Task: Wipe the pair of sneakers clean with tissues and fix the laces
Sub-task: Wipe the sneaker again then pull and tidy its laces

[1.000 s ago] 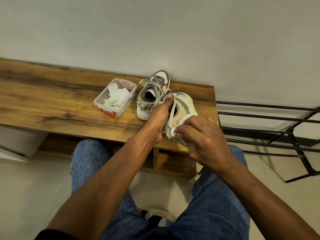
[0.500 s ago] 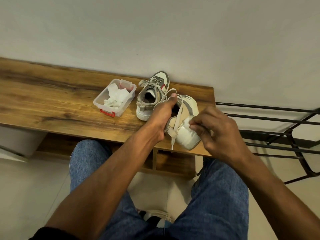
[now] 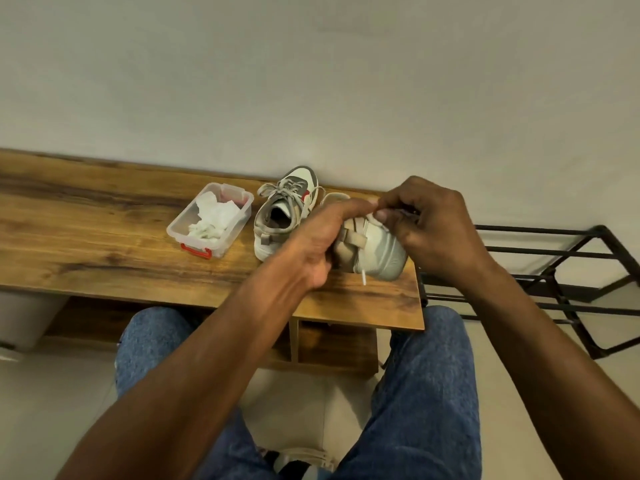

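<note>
Running from nine o'clock to three o'clock, the long brown wood-grain bench (image 3: 104,244) carries everything the job needs within arm's reach of the seated person in blue jeans. At four o'clock beside it stands a black metal rack (image 3: 540,271). Near the bench's centre rests the upright grey-and-cream laced sneaker (image 3: 285,213), toe toward twelve o'clock, probably set aside while its partner gets attention. That partner, the tilted white-and-beige sneaker (image 3: 374,252), sits at three o'clock of the first, raised on its side so the lacing faces the person. The left hand (image 3: 318,244) curls round its heel and collar, apparently to steady it. The right hand (image 3: 426,220) hovers over the tongue area with fingertips pinched narrow on what looks like the pale shoelace (image 3: 363,277), whose tip dangles below the sole; this reads as lace-fixing rather than wiping. At nine o'clock of the shoes, the clear plastic tub with a red latch (image 3: 211,220) keeps the crumpled white tissues (image 3: 214,218) handy.
</note>
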